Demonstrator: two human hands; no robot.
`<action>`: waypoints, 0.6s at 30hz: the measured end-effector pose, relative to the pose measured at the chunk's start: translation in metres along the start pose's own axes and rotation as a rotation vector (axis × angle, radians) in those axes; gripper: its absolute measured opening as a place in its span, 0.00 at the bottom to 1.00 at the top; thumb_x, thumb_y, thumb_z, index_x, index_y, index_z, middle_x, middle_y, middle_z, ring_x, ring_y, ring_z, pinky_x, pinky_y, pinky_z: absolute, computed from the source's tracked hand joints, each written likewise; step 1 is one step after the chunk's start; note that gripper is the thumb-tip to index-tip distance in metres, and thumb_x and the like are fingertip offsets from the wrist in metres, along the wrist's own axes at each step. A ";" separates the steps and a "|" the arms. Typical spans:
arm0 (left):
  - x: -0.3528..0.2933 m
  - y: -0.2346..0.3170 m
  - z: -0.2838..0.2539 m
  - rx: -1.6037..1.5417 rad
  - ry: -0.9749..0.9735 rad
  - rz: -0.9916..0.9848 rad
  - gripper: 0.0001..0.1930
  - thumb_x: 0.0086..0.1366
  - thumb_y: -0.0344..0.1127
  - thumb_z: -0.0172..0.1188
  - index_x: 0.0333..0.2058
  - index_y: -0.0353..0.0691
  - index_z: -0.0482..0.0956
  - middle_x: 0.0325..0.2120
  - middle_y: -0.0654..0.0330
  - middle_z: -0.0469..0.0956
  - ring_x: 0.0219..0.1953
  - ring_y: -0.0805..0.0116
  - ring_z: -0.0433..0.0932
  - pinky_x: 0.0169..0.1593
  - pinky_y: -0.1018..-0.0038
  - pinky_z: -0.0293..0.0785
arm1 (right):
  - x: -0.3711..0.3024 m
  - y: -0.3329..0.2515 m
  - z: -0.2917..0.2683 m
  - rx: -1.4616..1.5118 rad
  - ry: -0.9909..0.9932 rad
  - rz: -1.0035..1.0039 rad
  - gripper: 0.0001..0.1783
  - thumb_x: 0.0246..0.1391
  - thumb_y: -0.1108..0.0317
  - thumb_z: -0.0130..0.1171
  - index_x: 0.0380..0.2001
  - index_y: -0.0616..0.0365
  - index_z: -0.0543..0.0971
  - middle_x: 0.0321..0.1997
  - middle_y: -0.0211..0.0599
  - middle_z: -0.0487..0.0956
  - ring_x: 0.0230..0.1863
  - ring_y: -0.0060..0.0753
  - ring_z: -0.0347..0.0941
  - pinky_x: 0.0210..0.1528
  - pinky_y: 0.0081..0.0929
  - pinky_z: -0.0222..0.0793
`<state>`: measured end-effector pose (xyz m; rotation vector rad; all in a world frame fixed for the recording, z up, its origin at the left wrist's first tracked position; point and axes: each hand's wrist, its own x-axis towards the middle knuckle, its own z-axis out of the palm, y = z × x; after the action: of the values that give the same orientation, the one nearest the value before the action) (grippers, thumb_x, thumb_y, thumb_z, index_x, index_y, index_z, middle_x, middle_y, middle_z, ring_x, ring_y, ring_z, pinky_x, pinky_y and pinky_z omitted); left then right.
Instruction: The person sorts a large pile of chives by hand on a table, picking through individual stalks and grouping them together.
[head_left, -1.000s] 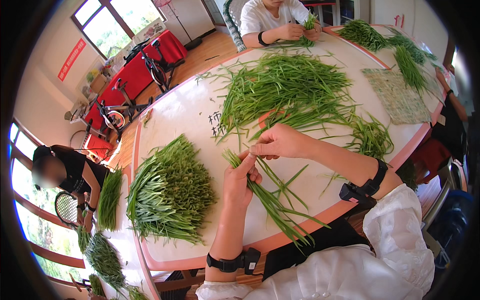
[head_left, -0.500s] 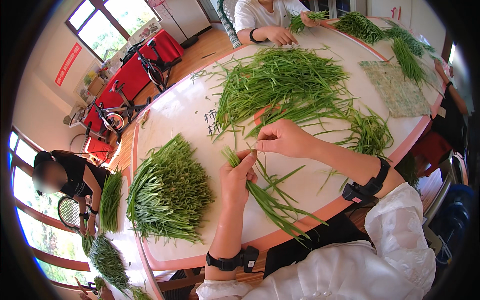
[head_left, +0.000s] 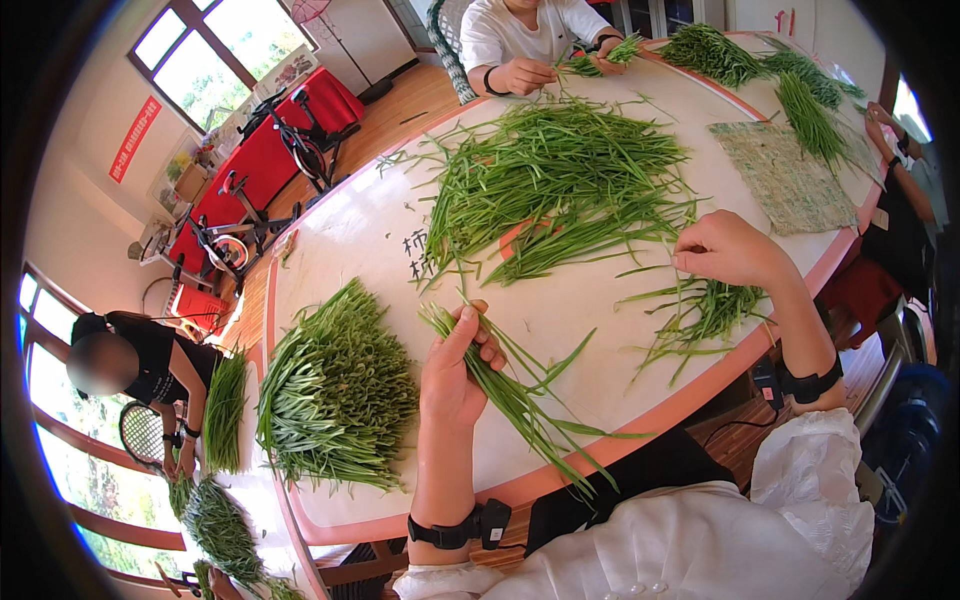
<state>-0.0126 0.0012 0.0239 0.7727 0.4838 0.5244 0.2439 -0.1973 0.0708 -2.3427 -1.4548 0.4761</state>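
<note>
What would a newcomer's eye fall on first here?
A large loose heap of long green stalks sprawls across the middle of the pale, pink-bordered table. Toward the table's near left lies a dense pile of neatly aligned green stalks. Just right of that pile, the bare left hand holds a slim green bundle.

Tabletop (head_left: 345, 235): large black characters (head_left: 414, 255), one above another | Wall (head_left: 85, 185): red banner (head_left: 135, 138), pale characters too small to read | Wrist device (head_left: 493, 518): small white label (head_left: 494, 535), illegible
</note>
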 end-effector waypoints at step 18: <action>0.017 -0.002 -0.022 -0.181 0.156 0.105 0.12 0.65 0.36 0.47 0.44 0.38 0.68 0.21 0.66 0.62 0.23 0.74 0.63 0.36 0.74 0.70 | 0.038 -0.062 0.090 0.641 -0.645 -0.281 0.22 0.52 0.52 0.52 0.24 0.63 0.76 0.19 0.37 0.74 0.22 0.30 0.72 0.27 0.27 0.66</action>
<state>-0.0122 0.0222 0.0052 0.5880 0.5342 0.7201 0.1703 -0.1274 0.0148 -1.5071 -1.5309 1.4552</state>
